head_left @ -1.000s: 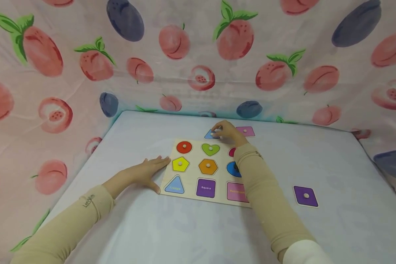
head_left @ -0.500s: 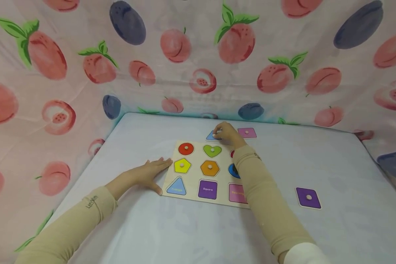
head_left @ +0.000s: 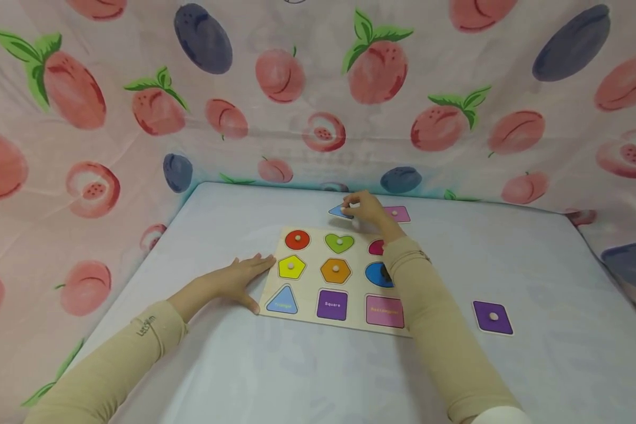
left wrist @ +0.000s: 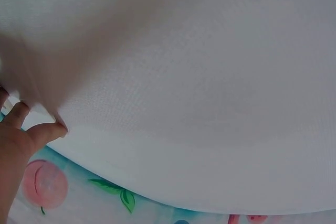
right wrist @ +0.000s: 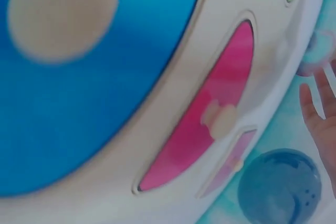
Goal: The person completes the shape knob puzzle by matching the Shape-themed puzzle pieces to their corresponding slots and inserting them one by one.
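My right hand (head_left: 368, 208) pinches the small knob of a light blue triangle puzzle piece (head_left: 337, 210), held just above the table behind the board. My left hand (head_left: 237, 279) rests at the left edge of the wooden shape puzzle board (head_left: 307, 303), its fingers spread and touching that edge. A red circle (head_left: 297, 239), green heart (head_left: 339, 242), yellow pentagon (head_left: 291, 267), orange hexagon (head_left: 335, 270), blue oval (head_left: 378, 274) and crimson piece (head_left: 376, 247) sit in the board. Its front row shows bare triangle, square and rectangle recesses. My right sleeve hides the board's right side.
A pink rectangle piece (head_left: 397, 214) lies behind the board, just right of my right hand. To the board's right lies a purple square piece (head_left: 493, 317). Fruit-printed cloth (head_left: 323, 159) walls the white table (head_left: 217, 365) at the back and left.
The triangle piece has risen off the table in my right hand and moved slightly back. My right forearm has shifted a little right. The left hand stays at the board's edge.
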`<state>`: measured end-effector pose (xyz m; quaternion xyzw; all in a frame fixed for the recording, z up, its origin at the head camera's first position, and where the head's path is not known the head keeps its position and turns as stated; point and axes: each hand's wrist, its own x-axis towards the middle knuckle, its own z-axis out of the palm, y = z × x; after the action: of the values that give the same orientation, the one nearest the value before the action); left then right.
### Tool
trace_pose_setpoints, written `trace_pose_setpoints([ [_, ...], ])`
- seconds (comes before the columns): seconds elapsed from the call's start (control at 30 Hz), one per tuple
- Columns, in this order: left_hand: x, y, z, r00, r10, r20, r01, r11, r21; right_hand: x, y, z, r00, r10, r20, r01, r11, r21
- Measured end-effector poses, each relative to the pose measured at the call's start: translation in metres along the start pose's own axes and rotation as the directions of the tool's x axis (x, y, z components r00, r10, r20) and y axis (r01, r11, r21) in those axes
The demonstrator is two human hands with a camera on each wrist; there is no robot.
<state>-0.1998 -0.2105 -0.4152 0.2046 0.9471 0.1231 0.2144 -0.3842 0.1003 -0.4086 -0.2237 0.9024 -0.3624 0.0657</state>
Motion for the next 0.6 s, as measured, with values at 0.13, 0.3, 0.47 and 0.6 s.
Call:
trace_pose_setpoints([
  [0.13,0.000,0.000,0.000,1.000,0.003,-0.002,-0.003,1.000,-0.003,-0.002,-0.005,-0.005,0.999,-0.040,-0.010,0.040,0.998,0.039],
  [0.3,-0.001,0.000,-0.001,1.000,0.003,-0.004,-0.003,1.000,-0.003,-0.006,-0.015,-0.010,0.995,-0.099,-0.012,0.099,0.994,0.036],
  [0.47,-0.001,0.000,-0.001,1.000,0.001,-0.003,-0.001,1.000,0.000,-0.013,-0.022,-0.012,0.988,-0.153,-0.003,0.153,0.988,0.026],
  [0.6,-0.001,0.000,0.000,1.000,0.004,0.003,-0.004,1.000,0.001,-0.021,-0.026,-0.011,0.983,-0.182,0.018,0.182,0.983,0.011],
])
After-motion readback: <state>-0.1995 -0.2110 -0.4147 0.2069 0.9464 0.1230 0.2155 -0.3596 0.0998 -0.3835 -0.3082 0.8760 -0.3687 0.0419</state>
